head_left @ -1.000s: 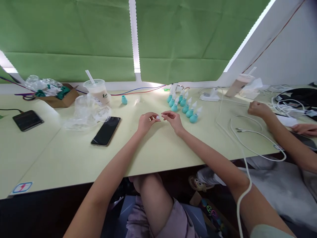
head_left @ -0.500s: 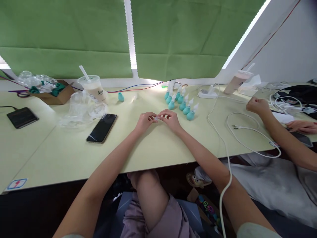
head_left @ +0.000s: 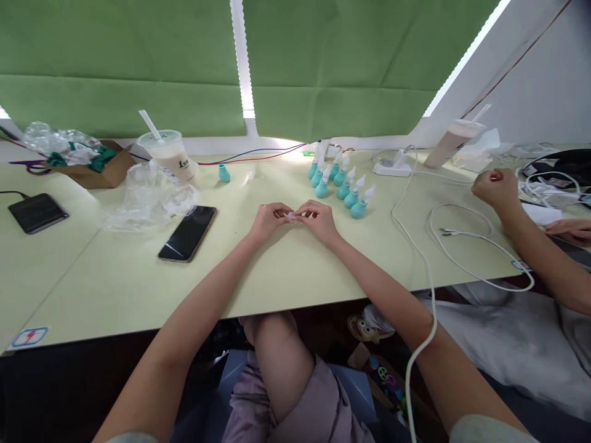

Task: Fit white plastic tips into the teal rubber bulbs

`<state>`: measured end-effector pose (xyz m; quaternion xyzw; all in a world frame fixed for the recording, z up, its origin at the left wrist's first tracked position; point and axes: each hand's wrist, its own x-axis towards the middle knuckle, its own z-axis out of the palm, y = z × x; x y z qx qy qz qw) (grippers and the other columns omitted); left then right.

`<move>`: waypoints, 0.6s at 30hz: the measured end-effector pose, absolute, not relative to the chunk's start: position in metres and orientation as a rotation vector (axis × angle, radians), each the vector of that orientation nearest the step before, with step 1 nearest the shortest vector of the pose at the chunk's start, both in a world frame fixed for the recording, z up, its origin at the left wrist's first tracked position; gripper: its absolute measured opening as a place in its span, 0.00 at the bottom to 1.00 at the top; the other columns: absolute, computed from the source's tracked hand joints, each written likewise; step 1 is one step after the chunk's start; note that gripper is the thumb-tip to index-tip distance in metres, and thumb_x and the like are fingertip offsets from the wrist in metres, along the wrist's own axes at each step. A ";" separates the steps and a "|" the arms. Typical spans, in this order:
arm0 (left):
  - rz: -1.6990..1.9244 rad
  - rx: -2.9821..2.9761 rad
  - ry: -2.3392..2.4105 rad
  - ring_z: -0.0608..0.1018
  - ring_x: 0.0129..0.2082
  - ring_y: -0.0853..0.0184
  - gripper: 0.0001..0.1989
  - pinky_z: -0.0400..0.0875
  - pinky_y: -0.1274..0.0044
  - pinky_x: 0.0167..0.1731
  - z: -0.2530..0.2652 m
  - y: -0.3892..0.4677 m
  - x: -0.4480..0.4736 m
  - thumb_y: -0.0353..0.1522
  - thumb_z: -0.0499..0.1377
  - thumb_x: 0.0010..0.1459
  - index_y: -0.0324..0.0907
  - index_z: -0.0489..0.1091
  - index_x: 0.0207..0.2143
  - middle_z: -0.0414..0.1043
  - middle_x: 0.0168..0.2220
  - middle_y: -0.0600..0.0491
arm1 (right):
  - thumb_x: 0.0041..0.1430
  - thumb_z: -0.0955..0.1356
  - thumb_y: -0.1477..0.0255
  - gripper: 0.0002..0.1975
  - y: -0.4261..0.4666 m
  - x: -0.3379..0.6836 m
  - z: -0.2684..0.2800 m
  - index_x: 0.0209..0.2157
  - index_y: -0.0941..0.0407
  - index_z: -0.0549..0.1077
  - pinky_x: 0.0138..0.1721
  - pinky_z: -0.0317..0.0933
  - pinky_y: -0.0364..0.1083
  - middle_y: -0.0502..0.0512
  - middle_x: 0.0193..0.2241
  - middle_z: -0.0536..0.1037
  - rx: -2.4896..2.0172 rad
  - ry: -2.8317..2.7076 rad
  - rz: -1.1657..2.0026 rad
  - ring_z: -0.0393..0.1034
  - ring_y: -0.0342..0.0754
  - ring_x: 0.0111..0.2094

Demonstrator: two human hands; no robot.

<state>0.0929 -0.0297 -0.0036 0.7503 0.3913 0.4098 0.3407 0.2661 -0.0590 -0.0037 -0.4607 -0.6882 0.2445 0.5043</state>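
Note:
Low over the table, my left hand [head_left: 270, 223] and my right hand [head_left: 318, 223] meet fingertip to fingertip. Both pinch one small translucent whitish piece [head_left: 290, 216], mostly covered by the fingers; its exact kind cannot be made out. Beyond my right hand stand several turquoise bulbs with clear pointed nozzles [head_left: 358, 208], upright in loose rows. A single turquoise bulb without a nozzle [head_left: 224, 173] sits further back, past my left hand.
Left of my hands lie a phone [head_left: 188, 234], a crumpled plastic bag [head_left: 143, 200], a drink cup [head_left: 170, 157] and a cardboard box [head_left: 104, 172]. To the right are a white cable [head_left: 418, 252], a power strip [head_left: 392, 168] and another person's fist [head_left: 497, 187].
The camera view has shifted slightly. My hands stay together at the same spot, fingers slightly rearranged around the small piece.

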 end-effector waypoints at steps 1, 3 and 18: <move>1.063 1.949 1.014 0.74 0.24 0.71 0.14 0.70 0.78 0.28 -0.004 -0.029 0.093 0.40 0.66 0.43 0.40 0.76 0.30 0.76 0.26 0.52 | 0.48 0.71 0.55 0.14 -0.059 0.266 -0.004 0.26 0.52 0.79 0.29 0.59 0.45 0.53 0.29 0.76 -1.107 -1.656 0.604 0.66 0.44 0.28; 1.052 1.944 1.011 0.74 0.24 0.70 0.15 0.70 0.78 0.28 -0.005 -0.029 0.093 0.41 0.66 0.42 0.40 0.76 0.30 0.76 0.26 0.52 | 0.47 0.71 0.56 0.14 -0.058 0.267 -0.004 0.26 0.52 0.79 0.29 0.59 0.45 0.53 0.28 0.76 -1.093 -1.656 0.642 0.67 0.45 0.28; 1.089 2.035 1.028 0.72 0.24 0.72 0.11 0.69 0.79 0.28 -0.003 -0.033 0.093 0.39 0.64 0.46 0.41 0.76 0.29 0.76 0.27 0.53 | 0.42 0.74 0.57 0.15 -0.052 0.269 -0.002 0.26 0.54 0.77 0.27 0.58 0.43 0.51 0.30 0.77 -1.119 -1.555 0.944 0.64 0.40 0.23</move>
